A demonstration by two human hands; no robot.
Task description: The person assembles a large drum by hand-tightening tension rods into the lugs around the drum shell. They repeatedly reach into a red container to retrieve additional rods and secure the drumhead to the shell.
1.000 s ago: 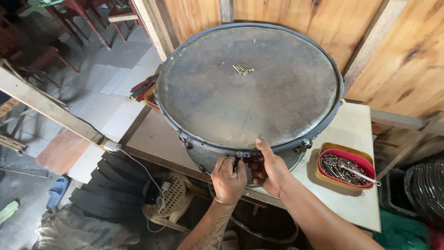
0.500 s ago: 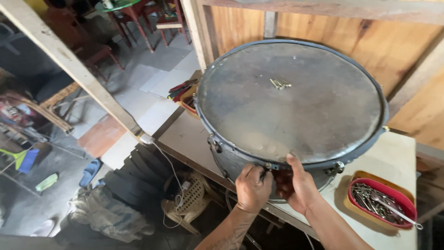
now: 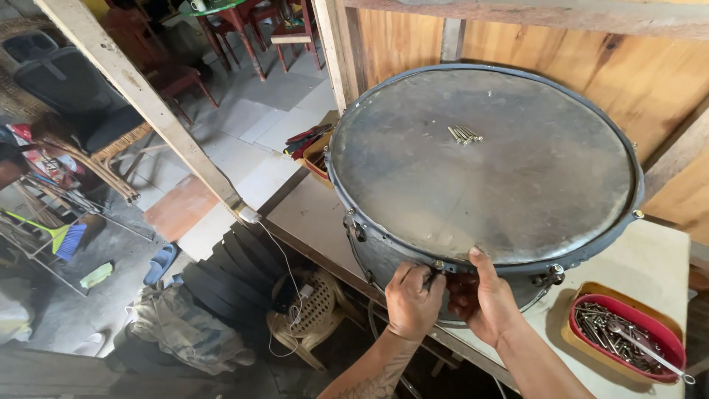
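The head view shows a large grey drum [image 3: 484, 170] lying flat on a pale tabletop [image 3: 650, 262], against a wooden wall. The left hand [image 3: 413, 299] is curled shut around a tension rod at the drum's near rim. The right hand [image 3: 484, 295] grips the rim just beside it, thumb on the drumhead. A small bundle of screws [image 3: 464, 134] rests on the drumhead. A red tray of metal hardware [image 3: 624, 332] sits right of the hands.
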